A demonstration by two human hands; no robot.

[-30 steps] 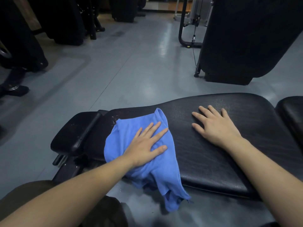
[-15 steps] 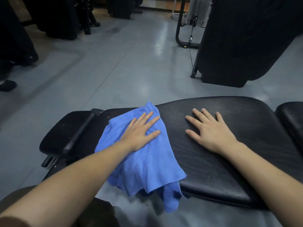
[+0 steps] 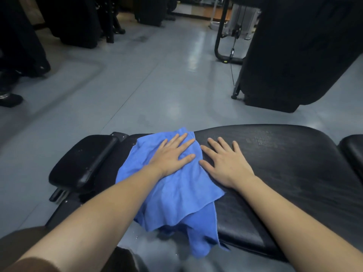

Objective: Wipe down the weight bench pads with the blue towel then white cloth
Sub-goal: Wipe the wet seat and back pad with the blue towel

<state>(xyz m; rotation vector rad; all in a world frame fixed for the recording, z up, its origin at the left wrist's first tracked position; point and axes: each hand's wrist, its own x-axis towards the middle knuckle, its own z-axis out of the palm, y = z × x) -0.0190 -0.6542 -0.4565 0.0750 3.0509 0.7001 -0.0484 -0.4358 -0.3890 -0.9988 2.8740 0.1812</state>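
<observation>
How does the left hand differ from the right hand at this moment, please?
The left hand presses on the blue towel; the right hand rests directly on the bare black bench pad. The left hand's fingers point up and to the right; the right hand's fingers point up and to the left. Both lie flat, fingers straight and spread, gripping nothing.

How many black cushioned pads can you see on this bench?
3. A small end pad sits at the left, the long main pad lies under both hands, and a third pad shows at the right edge. More may lie outside the view.
</observation>
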